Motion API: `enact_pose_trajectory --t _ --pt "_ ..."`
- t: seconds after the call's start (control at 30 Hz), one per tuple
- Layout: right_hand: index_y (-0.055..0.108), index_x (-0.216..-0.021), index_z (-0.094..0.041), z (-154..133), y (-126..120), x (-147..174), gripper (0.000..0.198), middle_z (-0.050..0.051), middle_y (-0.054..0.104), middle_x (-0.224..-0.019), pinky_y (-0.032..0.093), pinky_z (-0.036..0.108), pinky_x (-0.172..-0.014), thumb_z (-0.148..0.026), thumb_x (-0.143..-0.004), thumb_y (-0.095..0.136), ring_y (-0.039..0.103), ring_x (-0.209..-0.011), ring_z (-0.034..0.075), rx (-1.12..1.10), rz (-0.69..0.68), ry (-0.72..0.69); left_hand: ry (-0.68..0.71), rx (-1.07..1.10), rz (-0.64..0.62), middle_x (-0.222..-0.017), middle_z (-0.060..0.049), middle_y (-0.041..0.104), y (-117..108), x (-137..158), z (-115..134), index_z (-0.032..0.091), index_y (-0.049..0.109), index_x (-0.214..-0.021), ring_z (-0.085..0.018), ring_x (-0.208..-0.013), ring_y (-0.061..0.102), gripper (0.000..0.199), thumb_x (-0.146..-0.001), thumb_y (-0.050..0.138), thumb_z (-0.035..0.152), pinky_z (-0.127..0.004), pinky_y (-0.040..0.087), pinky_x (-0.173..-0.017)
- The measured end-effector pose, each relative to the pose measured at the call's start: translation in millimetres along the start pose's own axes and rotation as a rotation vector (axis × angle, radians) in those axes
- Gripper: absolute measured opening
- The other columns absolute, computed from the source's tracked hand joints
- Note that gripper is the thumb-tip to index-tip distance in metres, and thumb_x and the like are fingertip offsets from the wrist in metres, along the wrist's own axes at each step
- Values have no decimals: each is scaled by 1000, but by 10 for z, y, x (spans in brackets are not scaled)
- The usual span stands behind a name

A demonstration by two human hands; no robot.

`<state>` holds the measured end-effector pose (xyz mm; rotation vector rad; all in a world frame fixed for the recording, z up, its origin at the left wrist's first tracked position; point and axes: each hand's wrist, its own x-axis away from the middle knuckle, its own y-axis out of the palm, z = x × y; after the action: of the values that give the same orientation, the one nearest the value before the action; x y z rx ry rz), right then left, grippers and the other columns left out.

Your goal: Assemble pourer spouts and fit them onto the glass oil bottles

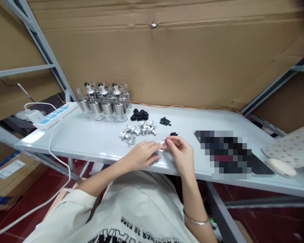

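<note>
Near the front edge of the table, my left hand (145, 156) is closed, its fingertips on a small silver-white pourer spout (162, 143). My right hand (181, 152) pinches a tiny dark piece against that spout, partly hidden by the fingers. Several more silver-white spouts (143, 129) lie loose to the left of my hands. Behind them is a cluster of black stoppers (140, 115). Small black flip caps (165, 121) lie further right, and a little pile of tiny black parts (173, 134) sits just beyond my right hand.
Several glass bottles with steel sleeves (107, 107) stand at the back left, three with spouts fitted. A white power strip (56, 115) with a cable lies at the left end. On the right are a blurred-out flat device (262, 164), a cream oval object (281, 167) and a dotted cloth (288, 145).
</note>
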<state>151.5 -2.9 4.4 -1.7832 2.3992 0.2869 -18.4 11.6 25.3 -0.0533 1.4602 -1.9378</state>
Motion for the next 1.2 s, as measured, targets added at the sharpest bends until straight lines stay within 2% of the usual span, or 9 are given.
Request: enact_pose_trajectory --t 0.17,0.57,0.9,1.2 --pt "69 -95 -19 -20 -63 -11 29 3 70 -76 50 31 -70 -39 -75 65 62 -69 16 5 84 -24 6 9 5 -106 -6 66 -9 -5 12 19 51 -111 -16 -87 63 19 -93 47 24 -31 46 -81" --pt "60 -75 -20 -59 -23 30 21 5 74 -74 52 35 -77 -38 -72 71 69 -76 20 -72 18 -13 2 4 1 -108 -7 66 10 2 -16 18 51 -114 -18 -93 63 22 -93 48 25 -32 46 -84" --pt "59 -75 -20 -64 -21 36 27 5 74 -76 52 32 -72 -42 -69 73 68 -72 19 -100 -55 50 13 -7 -1 -106 -7 66 19 5 -18 18 51 -114 -18 -92 63 23 -93 47 27 -32 47 -82" --pt "64 -73 -19 -6 -52 20 21 7 72 -86 51 34 -75 -38 -70 71 64 -80 20 22 -30 -50 5 -10 -8 -106 -7 66 29 6 -25 19 51 -115 -18 -93 63 23 -93 47 27 -33 47 -83"
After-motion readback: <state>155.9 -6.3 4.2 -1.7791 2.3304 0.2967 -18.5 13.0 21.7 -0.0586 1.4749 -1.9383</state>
